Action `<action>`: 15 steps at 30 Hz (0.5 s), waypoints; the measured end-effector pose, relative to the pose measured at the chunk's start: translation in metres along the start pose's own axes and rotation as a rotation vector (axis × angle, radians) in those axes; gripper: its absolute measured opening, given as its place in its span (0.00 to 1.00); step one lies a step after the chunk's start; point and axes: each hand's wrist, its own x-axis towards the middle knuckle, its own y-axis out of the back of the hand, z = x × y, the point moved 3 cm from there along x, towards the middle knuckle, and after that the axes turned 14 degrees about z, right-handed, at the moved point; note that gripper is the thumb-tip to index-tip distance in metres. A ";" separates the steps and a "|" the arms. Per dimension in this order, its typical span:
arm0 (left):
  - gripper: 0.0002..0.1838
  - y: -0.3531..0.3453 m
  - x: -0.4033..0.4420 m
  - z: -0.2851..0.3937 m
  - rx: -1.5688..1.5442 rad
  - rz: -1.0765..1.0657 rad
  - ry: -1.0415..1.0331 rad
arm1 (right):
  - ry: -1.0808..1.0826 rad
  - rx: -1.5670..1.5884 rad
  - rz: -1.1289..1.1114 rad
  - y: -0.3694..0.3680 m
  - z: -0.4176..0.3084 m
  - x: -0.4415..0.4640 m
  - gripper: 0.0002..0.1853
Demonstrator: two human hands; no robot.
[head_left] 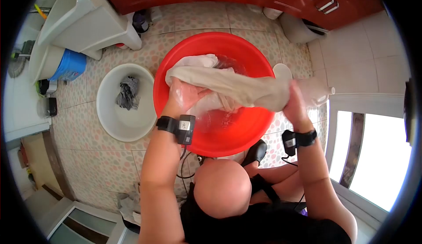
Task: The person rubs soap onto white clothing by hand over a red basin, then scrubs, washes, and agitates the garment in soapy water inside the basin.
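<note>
A wet off-white garment [228, 85] is stretched across the large red basin [246, 140], with part of it bunched inside over soapy water. My left hand [184, 95], with suds on it, is closed on the garment at the basin's left side, its fingertips partly hidden by the cloth. Beyond the basin's right rim, my right hand [296, 105] grips the far end of the garment, which is pulled out taut. What kind of garment it is cannot be made out.
Left of the red basin stands a white basin [107, 112] with a grey wet cloth [128, 92] in it. A blue bucket [70, 65] and white washstand [105, 28] are at upper left. At right are a translucent container [316, 93] and a white round item [282, 72].
</note>
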 end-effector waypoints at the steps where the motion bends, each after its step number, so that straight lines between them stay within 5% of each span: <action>1: 0.38 0.005 0.001 -0.002 -0.107 -0.086 -0.061 | -0.081 -0.098 -0.026 0.003 0.024 0.006 0.29; 4: 0.35 0.028 0.008 -0.010 -0.152 0.002 -0.147 | -0.364 0.043 -0.102 -0.022 0.064 -0.008 0.28; 6: 0.33 0.045 -0.001 -0.015 -0.075 0.071 -0.159 | -0.439 -0.752 -0.239 -0.021 0.082 -0.017 0.26; 7: 0.32 0.057 -0.008 -0.016 -0.023 0.135 -0.186 | -0.448 -0.713 -0.231 -0.014 0.107 -0.016 0.26; 9: 0.32 0.086 -0.018 -0.015 0.047 0.151 -0.157 | -0.076 -0.929 -0.561 -0.008 0.168 -0.016 0.23; 11: 0.31 0.110 -0.033 -0.012 -0.090 0.281 -0.063 | 0.000 -0.818 -0.598 -0.020 0.176 -0.028 0.22; 13: 0.28 0.109 -0.051 -0.012 -0.135 0.295 0.031 | 0.614 -1.081 -0.762 -0.029 0.187 -0.033 0.20; 15: 0.25 0.124 -0.052 -0.005 0.908 0.295 -0.420 | 0.437 -1.084 -0.874 -0.043 0.186 -0.023 0.18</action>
